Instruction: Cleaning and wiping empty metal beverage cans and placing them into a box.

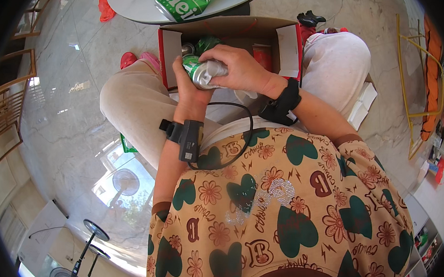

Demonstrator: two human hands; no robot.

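A green and silver beer can (190, 66) is tilted in my left hand (188, 91), whose thumb lies along its side. My right hand (242, 65) presses a crumpled whitish wipe or tissue (217, 68) against the can's silver end, fingers curled over the top. Both hands are over an opened cardboard box (289, 50) with red outer sides, between my knees. Inside it are another green can (208, 43), a can showing its metal end (187, 48) and a red item (263, 56). My hands hide part of the box's interior.
Beyond the box stands a round white table (131, 4) bearing Heineken cans (189, 1). A red plastic bag (106, 8) is beside it. Wooden chairs (7, 105) line the left, a yellow metal frame (404, 87) the right. A black cable (250, 117) hangs between my wrists.
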